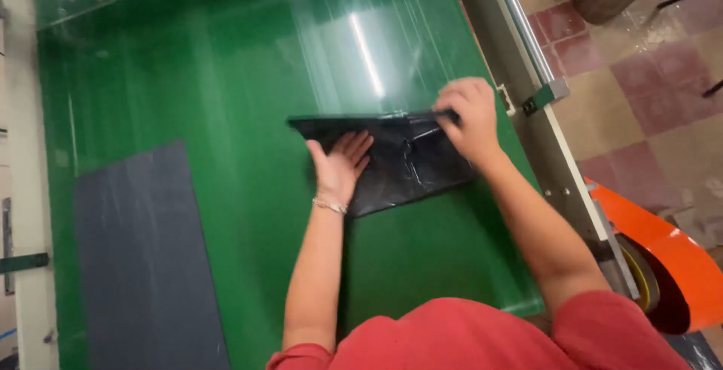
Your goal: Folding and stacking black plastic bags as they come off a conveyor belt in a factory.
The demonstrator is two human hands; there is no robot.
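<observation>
— Green work table [226, 189] fills nearly everything from where I stand, with a worn grey mat [143, 264] lying on the near left part of it. Can you see what the person in the red top is handling?

— A black plastic bag [407, 163], lying flat on the green surface a little right of the middle. The left hand [340, 165] rests on it palm down, fingers spread and straight, pinning the near left portion. It grips nothing; it just presses.

— And the other one?

— The right hand [467, 117] sits at the bag's far right corner. Its fingers are curled in and seem to pinch the top edge there, though I can't tell how tight the hold is.

— How far along would you say this is?

— Roughly midway, I'd guess. The far edge runs fairly straight and the left half looks pressed flat. The right half is wrinkled, and the lower edge slants unevenly, so smoothing or folding looks unfinished.

— Anything beyond the bag?

— A clear plastic sheet [361, 46] stretches away from the bag's far edge toward the far end of the table, catching the light. Along the right side runs a metal rail [527, 38] with a small bracket on it. Off the table there's an orange roll [670, 257] low on the right and a checkered tile floor [663, 99] past it.
</observation>
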